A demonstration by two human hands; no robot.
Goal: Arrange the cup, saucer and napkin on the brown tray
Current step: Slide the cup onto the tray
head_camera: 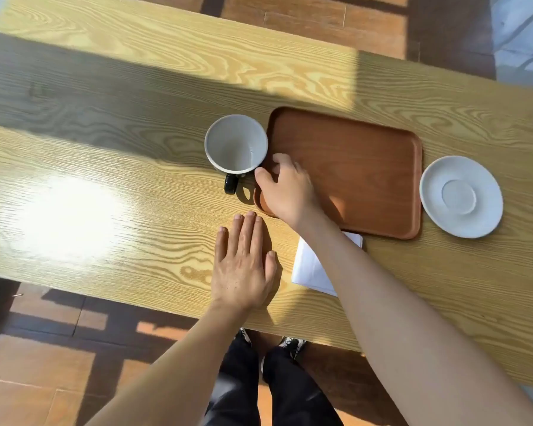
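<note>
Head view: tray [366,167] edge gripped by right hand [286,189] fingers; left hand [243,262] laid flat, fingers extended, on bench [105,179].

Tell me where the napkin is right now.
In the head view, the napkin lies on the table just below the tray's near edge, partly hidden under the right forearm.

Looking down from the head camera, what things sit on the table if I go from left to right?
Cup → brown tray → saucer. The napkin lies near the tray's front edge, partly under the arm, so I leave it out of the order.
</note>
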